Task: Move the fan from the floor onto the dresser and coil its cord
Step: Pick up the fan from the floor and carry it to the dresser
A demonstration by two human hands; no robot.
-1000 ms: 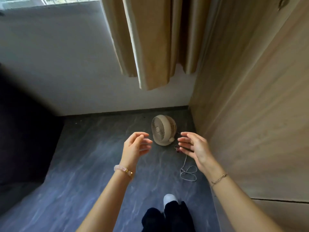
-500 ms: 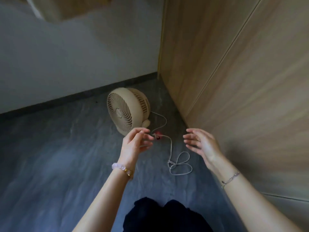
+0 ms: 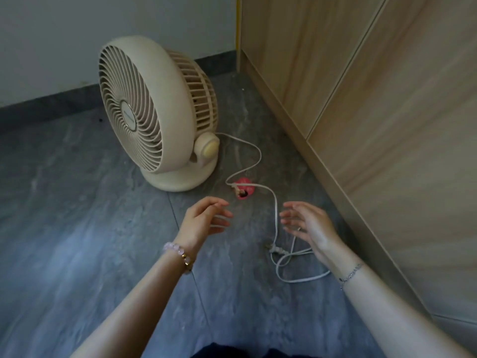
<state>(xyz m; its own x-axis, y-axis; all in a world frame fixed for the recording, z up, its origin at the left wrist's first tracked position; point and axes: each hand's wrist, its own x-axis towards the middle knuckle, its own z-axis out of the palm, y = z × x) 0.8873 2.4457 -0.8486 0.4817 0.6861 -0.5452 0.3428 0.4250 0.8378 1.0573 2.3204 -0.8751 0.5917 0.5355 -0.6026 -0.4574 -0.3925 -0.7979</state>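
A cream round fan (image 3: pixel 154 112) stands upright on the grey floor (image 3: pixel 64 228), near the wall corner. Its white cord (image 3: pixel 275 213) trails from the base to the right, passes a small pink clip (image 3: pixel 242 191), and ends in a loose loop with the plug (image 3: pixel 276 250). My left hand (image 3: pixel 204 220) hovers in front of the fan's base, fingers apart, holding nothing. To the right, over the cord loop, my right hand (image 3: pixel 307 226) is also open and empty. No dresser top is in view.
A tall light-wood cabinet front (image 3: pixel 374 99) runs along the right side down to the floor. A white wall (image 3: pixel 64 34) with a dark skirting stands behind the fan. My dark-clothed knees (image 3: pixel 245 352) show at the bottom edge.
The view has dropped and closed in on the fan, which now looks much larger. Both hands have reached lower toward the floor; the curtain is out of view.
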